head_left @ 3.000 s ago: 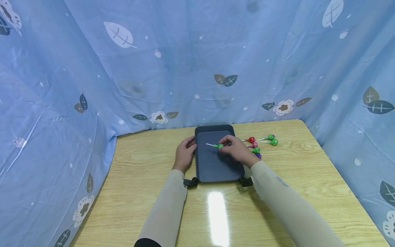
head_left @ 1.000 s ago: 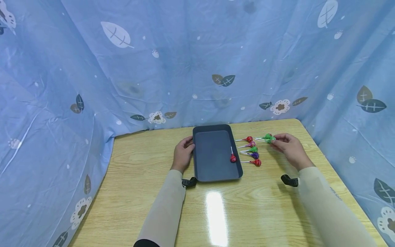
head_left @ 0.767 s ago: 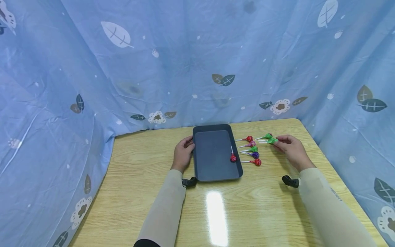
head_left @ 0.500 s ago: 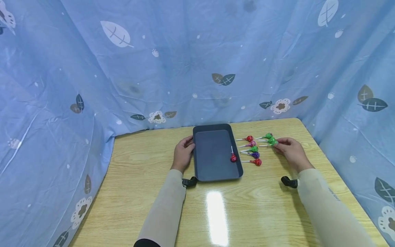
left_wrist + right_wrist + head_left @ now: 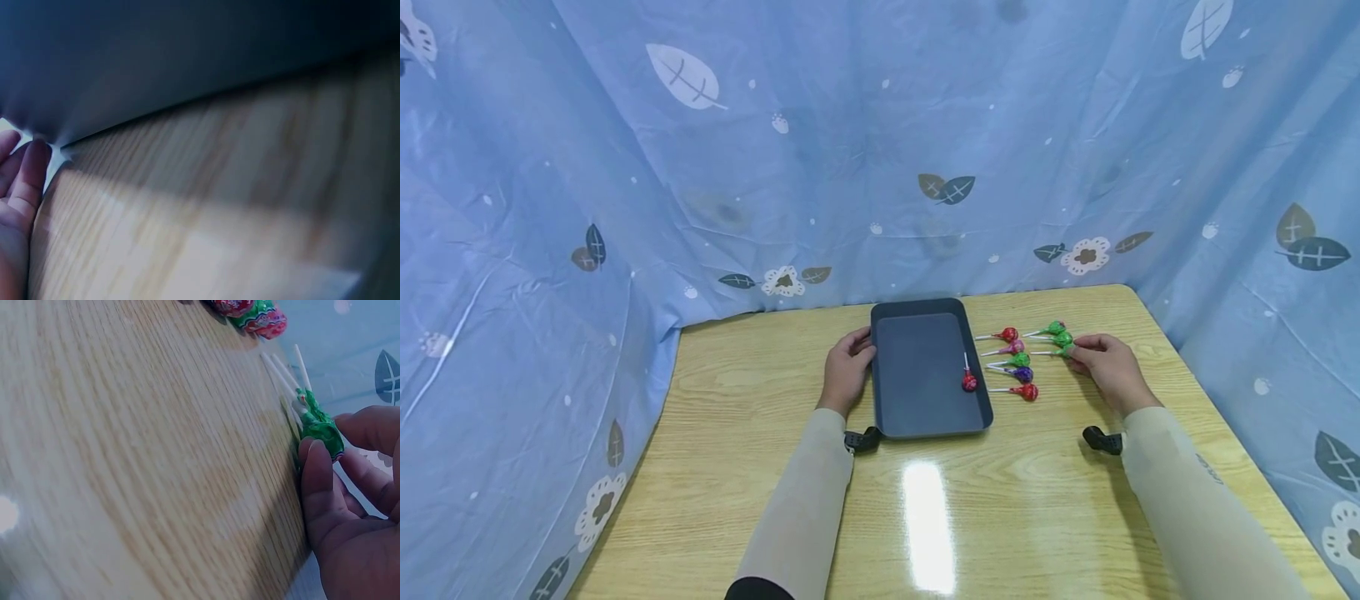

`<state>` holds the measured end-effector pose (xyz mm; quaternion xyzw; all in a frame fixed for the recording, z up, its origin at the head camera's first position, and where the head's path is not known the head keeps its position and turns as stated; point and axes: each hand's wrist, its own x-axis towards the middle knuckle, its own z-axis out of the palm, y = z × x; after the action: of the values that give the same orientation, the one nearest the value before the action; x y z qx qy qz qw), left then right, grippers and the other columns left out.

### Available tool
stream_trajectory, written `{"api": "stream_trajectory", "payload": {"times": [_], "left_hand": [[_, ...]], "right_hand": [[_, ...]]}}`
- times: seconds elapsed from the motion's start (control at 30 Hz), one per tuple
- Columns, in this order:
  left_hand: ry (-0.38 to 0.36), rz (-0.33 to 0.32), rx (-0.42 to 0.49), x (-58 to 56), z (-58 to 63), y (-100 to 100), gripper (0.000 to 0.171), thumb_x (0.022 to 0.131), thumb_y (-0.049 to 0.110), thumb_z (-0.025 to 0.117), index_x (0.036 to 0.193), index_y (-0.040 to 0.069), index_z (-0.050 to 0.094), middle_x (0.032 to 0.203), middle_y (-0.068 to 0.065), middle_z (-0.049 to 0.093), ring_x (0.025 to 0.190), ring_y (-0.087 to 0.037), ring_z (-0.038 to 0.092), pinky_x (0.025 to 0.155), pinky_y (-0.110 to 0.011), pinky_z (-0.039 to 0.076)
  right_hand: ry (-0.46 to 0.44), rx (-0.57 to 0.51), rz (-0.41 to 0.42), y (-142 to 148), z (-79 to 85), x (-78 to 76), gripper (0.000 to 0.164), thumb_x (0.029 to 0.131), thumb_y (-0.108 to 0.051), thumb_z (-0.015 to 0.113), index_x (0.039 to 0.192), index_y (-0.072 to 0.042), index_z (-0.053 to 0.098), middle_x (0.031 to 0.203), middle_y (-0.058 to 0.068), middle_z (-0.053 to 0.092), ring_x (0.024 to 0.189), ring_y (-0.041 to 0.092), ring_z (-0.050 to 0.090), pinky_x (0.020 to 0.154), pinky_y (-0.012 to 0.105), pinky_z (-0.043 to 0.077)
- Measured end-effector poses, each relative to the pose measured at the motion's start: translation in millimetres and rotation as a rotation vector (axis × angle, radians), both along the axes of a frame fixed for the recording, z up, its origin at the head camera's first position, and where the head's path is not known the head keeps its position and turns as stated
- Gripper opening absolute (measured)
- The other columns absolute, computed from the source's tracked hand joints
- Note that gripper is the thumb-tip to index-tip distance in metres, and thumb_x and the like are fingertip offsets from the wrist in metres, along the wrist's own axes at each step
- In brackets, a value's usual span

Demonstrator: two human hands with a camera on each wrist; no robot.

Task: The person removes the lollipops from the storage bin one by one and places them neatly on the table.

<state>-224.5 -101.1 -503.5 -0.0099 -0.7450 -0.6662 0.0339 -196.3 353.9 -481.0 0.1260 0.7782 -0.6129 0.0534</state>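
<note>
A dark grey rectangular tray [image 5: 917, 375] lies on the table, and a red-wrapped lollipop [image 5: 969, 382] rests inside near its right wall. My left hand [image 5: 847, 368] touches the tray's left side with its fingers extended; the left wrist view shows the fingers [image 5: 28, 178] against the tray wall [image 5: 162, 56]. At the right, my right hand [image 5: 1108, 371] pinches the head of a green lollipop [image 5: 322, 431] between thumb and fingers, its stick pointing left. Just beyond it lie two more green lollipops, the nearer one [image 5: 1063, 339] and the farther one [image 5: 1056, 327].
Between tray and right hand runs a column of lollipops: red [image 5: 1009, 334], pink [image 5: 1015, 347], green [image 5: 1021, 359], purple [image 5: 1024, 375] and another red [image 5: 1029, 392]. A blue patterned curtain [image 5: 820, 167] encloses the wooden table [image 5: 760, 417] at the back and sides.
My right hand has gone from above the tray to the right with the green lollipop, then shifted it slightly nearer, below the other two green ones. The left hand stays at the tray.
</note>
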Motion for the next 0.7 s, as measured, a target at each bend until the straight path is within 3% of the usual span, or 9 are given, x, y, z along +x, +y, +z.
{"api": "stream_trajectory", "payload": {"times": [0.7], "left_hand": [[-0.003,-0.01,0.024,0.0,-0.5,-1,0.041,0.109,0.007,0.065,0.15,0.002,0.064,0.137,-0.015,0.071,0.128,-0.028,0.066,0.107,-0.043,0.055]], "right_hand": [[0.033,0.108,0.027,3,15.0,6.7,0.052,0.116,-0.027,0.055,0.149,0.013,0.048,0.136,0.027,0.054,0.1,0.015,0.067,0.086,0.027,0.062]]}}
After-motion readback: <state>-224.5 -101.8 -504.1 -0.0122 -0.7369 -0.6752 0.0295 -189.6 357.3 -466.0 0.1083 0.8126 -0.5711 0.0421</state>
